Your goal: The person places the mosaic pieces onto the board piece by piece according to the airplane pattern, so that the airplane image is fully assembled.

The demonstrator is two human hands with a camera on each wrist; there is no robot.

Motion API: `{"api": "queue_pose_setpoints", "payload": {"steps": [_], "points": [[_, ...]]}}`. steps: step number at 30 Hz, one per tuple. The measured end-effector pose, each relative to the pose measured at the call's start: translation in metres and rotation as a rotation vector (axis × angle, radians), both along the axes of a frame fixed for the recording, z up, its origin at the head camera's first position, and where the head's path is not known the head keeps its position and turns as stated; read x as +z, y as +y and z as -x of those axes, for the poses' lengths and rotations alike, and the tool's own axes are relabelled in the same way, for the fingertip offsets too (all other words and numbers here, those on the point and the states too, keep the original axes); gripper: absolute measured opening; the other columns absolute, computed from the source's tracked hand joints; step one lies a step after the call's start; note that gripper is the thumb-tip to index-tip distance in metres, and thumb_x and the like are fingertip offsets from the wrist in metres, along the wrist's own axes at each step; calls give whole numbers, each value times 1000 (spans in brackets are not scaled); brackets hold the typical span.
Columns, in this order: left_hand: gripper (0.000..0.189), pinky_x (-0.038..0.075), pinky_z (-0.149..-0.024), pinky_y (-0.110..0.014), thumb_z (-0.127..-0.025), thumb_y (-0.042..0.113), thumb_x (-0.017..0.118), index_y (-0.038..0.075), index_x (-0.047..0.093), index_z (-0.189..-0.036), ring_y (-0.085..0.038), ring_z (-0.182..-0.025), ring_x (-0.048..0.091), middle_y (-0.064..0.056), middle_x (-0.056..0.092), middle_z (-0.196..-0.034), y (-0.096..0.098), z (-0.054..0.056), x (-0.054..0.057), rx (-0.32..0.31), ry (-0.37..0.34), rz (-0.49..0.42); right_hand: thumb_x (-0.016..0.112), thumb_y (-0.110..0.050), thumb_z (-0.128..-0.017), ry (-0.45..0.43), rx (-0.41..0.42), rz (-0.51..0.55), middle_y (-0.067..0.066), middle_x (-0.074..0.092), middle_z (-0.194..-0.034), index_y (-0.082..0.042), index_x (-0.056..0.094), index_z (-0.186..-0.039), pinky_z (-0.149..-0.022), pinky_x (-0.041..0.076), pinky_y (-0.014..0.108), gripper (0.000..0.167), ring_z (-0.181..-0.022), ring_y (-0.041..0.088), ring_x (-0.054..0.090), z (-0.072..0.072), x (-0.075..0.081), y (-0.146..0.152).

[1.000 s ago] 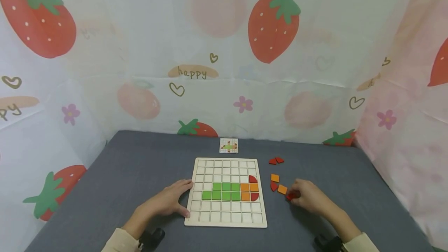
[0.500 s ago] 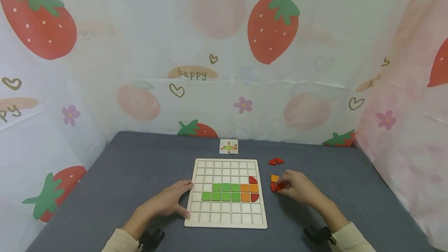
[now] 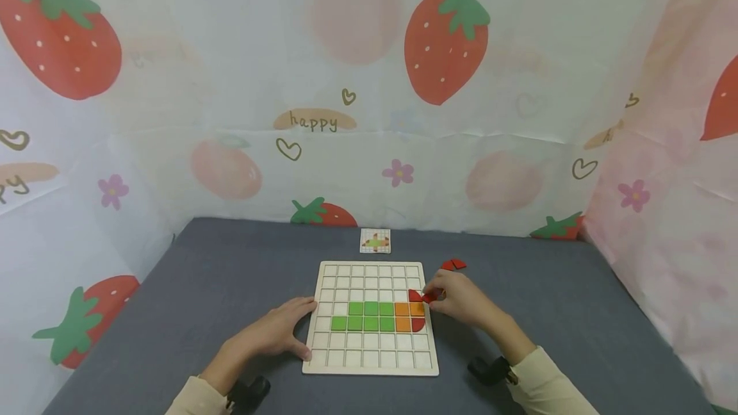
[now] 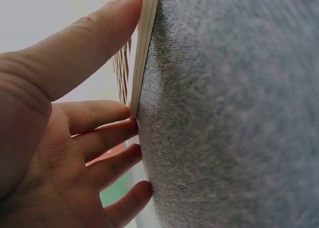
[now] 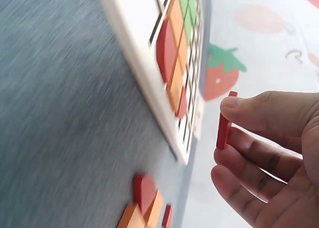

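Observation:
My right hand (image 3: 464, 300) pinches a red quarter-round tile (image 5: 226, 128) between thumb and fingers, raised at the right edge of a wooden grid board (image 3: 369, 358). On the board lie several green square tiles (image 3: 371, 323) and, to their right, 3 orange square tiles (image 3: 402, 325). A red quarter-round tile sits above the orange ones (image 3: 414, 295) and another at the lower right (image 3: 418, 325). My left hand (image 3: 273, 333) rests at the board's left edge, its thumb and fingertips touching the rim and the fingers spread rather than curled.
A small pattern card (image 3: 375, 241) lies behind the board. Two loose red tiles (image 3: 454, 264) are at the back right. Loose orange tiles (image 5: 130, 217) and a red tile (image 5: 144, 192) show in the right wrist view. Strawberry-print cloth (image 3: 323, 159) stands behind the dark grey table (image 3: 248, 261).
My right hand has carried the red tile leftward from the loose tiles to the board's right edge. The left hand has stayed at the board's left edge.

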State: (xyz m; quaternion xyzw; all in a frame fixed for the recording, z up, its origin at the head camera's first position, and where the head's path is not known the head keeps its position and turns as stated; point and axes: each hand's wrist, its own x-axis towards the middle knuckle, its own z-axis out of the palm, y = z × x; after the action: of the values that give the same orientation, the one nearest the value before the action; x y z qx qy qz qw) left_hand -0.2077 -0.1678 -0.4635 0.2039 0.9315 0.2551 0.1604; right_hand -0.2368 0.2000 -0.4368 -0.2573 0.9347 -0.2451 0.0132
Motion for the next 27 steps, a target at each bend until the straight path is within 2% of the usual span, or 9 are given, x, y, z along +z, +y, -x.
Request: {"api": "queue_pose_setpoints", "payload": {"steps": [5,9,12,18,27], "points": [[96,28,-110,-65,-67,32,87,-4,42,-144,-44,-143,30,-22,38,-152,0,3,0,-1,3,6,71,-5,-84,-26,45,35,1,62,-90,-4,74,-100,-66,47,21,17,-79,14,55,7,3,-20],[95,28,-110,-65,-67,32,87,-3,43,-144,-43,-144,30,-21,39,-152,1,4,0,-2,10,6,70,-6,-85,-10,90,37,1,64,-90,-7,75,-98,-68,49,20,14,-79,12,55,13,3,-35],[95,28,-110,-65,-66,31,87,-4,43,-143,-42,-144,31,-21,39,-152,1,3,0,-3,15,7,71,-7,-85,1,121,20,1,65,-90,-7,75,-97,-68,49,20,13,-78,10,56,18,1,-46],[95,27,-110,-65,-65,29,88,-4,44,-143,-42,-143,30,-20,40,-152,2,2,0,4,13,3,72,-9,-85,-36,149,3,1,65,-90,-7,76,-97,-70,51,23,12,-80,11,56,24,-1,-69],[95,28,-110,-65,-65,29,88,-4,44,-143,-43,-143,30,-22,39,-152,1,1,-2,6,12,3,70,-6,-85,-46,215,-46,5,66,-93,-4,76,-99,-72,51,23,15,-83,15,59,27,-5,-100]]}}
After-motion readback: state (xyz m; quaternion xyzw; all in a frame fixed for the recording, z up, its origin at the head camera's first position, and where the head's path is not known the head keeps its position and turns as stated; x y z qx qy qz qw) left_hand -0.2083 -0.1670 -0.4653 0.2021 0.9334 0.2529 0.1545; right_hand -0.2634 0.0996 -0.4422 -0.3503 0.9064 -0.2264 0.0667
